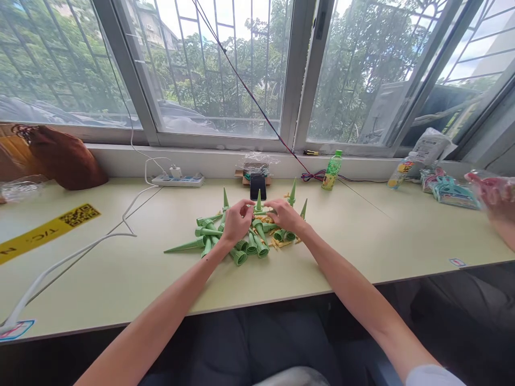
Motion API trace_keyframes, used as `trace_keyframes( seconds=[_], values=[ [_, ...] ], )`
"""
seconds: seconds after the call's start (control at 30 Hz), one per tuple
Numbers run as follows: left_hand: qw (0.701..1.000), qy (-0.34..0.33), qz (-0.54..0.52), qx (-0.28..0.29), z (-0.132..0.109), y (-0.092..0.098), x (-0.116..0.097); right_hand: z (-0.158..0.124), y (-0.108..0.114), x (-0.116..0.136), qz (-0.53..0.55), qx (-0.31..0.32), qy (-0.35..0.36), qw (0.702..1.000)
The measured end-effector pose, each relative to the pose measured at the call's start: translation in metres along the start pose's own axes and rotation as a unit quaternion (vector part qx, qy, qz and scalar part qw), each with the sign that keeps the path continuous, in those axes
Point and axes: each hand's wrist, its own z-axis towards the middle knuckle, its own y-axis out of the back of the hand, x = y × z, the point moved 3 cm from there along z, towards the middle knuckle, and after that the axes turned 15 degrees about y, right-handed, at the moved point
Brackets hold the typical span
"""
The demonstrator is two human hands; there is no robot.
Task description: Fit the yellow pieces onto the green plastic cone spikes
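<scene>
A heap of green plastic cone-shaped spikes (251, 245) lies in the middle of the table, with small yellow plastic pieces (277, 244) scattered among them. My left hand (237, 221) is over the heap's middle, thumb and fingers pinched together. What it holds, if anything, is too small to tell. Opposite it, my right hand (286, 215) has its fingers curled closed, and their tips are partly hidden. Between the two hands a green spike (258, 201) points upward; I cannot tell whether either hand touches it. Another spike (187, 246) lies flat at the left edge of the heap.
Behind the heap lies a black phone (258, 186). Along the sill stand a power strip (183, 180), a green-capped bottle (332, 170) and a clear bottle (400, 170). A brown pouch (64, 158) is far left. Another person's hand (501, 201) holds a plastic bag at right.
</scene>
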Motion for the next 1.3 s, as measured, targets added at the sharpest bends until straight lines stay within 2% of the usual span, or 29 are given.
trace_keyframes(
  seconds=[0.1, 0.23, 0.6, 1.03, 1.3],
  values=[
    [1.000, 0.003, 0.000, -0.001, 0.000, 0.000, 0.001, 0.000, -0.004, -0.002, -0.009, 0.041, -0.013, 0.999],
    [1.000, 0.004, 0.000, 0.001, 0.000, -0.001, 0.001, -0.001, -0.009, -0.005, -0.015, 0.065, -0.028, 0.997],
    [1.000, 0.005, 0.006, 0.008, 0.000, -0.001, 0.002, -0.003, -0.016, -0.014, 0.013, 0.060, -0.052, 0.997],
    [1.000, 0.004, 0.010, 0.010, 0.000, -0.002, 0.002, -0.004, -0.012, -0.019, 0.059, -0.011, -0.043, 0.997],
    [1.000, 0.007, 0.012, 0.015, -0.001, -0.001, 0.000, -0.005, -0.009, -0.026, 0.100, -0.078, -0.077, 0.989]
  ],
)
